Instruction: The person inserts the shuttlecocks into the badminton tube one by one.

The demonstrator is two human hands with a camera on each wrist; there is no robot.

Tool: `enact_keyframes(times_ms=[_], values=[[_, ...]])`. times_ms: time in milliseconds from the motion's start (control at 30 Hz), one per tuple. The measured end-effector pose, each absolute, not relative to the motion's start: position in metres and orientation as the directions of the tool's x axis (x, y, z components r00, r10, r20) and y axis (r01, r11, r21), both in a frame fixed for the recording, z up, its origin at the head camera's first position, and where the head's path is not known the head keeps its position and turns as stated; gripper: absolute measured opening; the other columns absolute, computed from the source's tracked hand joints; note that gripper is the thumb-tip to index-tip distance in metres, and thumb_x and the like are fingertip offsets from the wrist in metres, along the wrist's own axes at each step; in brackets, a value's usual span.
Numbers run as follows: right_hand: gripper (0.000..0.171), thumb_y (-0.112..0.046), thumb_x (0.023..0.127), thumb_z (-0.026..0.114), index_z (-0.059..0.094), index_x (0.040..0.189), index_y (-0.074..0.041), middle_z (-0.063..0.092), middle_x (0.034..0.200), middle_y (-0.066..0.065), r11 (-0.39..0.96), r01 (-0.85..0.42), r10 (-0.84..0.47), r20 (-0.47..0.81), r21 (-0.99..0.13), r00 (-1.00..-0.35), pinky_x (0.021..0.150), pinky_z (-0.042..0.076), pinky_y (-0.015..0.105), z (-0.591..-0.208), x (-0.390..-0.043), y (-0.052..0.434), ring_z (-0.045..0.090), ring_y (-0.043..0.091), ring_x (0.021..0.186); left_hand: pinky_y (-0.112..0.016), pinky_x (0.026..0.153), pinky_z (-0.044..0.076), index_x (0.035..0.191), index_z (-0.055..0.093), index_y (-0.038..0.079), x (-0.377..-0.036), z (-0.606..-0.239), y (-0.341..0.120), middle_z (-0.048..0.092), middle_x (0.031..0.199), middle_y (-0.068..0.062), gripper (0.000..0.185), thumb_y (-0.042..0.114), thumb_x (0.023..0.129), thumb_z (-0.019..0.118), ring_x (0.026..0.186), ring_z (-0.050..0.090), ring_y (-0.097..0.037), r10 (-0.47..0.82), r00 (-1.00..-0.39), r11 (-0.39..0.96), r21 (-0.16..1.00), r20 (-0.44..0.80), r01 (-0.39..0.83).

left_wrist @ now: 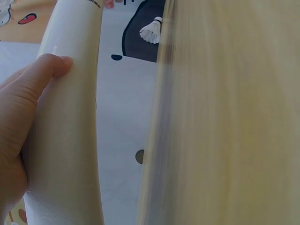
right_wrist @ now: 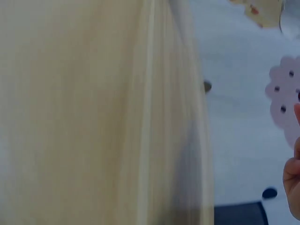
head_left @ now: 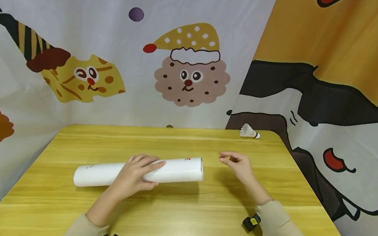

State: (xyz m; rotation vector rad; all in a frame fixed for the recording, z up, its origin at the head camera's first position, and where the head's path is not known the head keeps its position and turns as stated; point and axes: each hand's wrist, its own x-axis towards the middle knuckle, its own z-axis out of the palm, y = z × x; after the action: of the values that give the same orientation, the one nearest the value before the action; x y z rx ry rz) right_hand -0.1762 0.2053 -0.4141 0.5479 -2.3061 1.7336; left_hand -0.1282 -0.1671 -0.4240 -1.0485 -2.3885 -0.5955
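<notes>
A long white tube (head_left: 178,170) with small red print near its right end lies slantwise above the wooden table, its shadow falling below it. My left hand (head_left: 135,174) grips it round the middle, thumb on the near side and fingers over the top. In the left wrist view the thumb of the left hand (left_wrist: 33,89) presses on the white tube (left_wrist: 70,122). To the right of the tube's end, my right hand (head_left: 239,167) hovers with fingers loosely bent and nothing between them. Only part of the right hand (right_wrist: 293,183) shows at the edge of the right wrist view.
A white feathered shuttlecock (head_left: 248,131) lies at the back right edge of the wooden table (head_left: 168,219). Behind the table hangs a curtain (head_left: 116,29) printed with cartoon figures. Each wrist carries a small black camera (head_left: 250,223).
</notes>
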Motion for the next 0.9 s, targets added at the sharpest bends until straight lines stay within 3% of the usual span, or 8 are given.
enact_keyframes(times_ms=[200, 533, 900], values=[[0.017, 0.002, 0.081, 0.073, 0.071, 0.097, 0.009, 0.069, 0.084, 0.021, 0.348, -0.439, -0.024, 0.460, -0.828, -0.888, 0.042, 0.031, 0.021, -0.432, -0.206, 0.230, 0.038, 0.009, 0.049, -0.048, 0.088, 0.040, 0.137, 0.056, 0.024, -0.128, -0.424, -0.167, 0.058, 0.127, -0.003, 0.066, 0.042, 0.076, 0.076, 0.109, 0.052, -0.022, 0.562, -0.593, 0.614, 0.190, 0.576, 0.766], [0.023, -0.020, 0.082, 0.078, 0.076, 0.099, -0.004, 0.071, 0.086, 0.005, 0.463, -0.272, 0.278, 0.429, -0.844, -0.859, 0.044, 0.031, 0.020, -0.452, -0.244, 0.256, 0.041, 0.010, 0.051, -0.048, 0.088, 0.039, 0.137, 0.056, 0.024, -0.128, -0.425, -0.166, 0.059, 0.126, -0.004, 0.073, 0.033, 0.070, 0.082, 0.109, 0.052, -0.023, 0.561, -0.593, 0.615, 0.190, 0.577, 0.766], [0.034, -0.021, 0.083, 0.076, 0.072, 0.111, -0.003, 0.070, 0.100, 0.012, 0.532, -0.156, 0.371, 0.395, -0.832, -0.841, 0.056, 0.038, 0.019, -0.458, -0.272, 0.275, 0.048, 0.009, 0.061, -0.047, 0.088, 0.040, 0.137, 0.056, 0.023, -0.128, -0.424, -0.167, 0.059, 0.126, -0.005, 0.067, 0.040, 0.076, 0.076, 0.109, 0.052, -0.023, 0.565, -0.596, 0.619, 0.185, 0.570, 0.764]])
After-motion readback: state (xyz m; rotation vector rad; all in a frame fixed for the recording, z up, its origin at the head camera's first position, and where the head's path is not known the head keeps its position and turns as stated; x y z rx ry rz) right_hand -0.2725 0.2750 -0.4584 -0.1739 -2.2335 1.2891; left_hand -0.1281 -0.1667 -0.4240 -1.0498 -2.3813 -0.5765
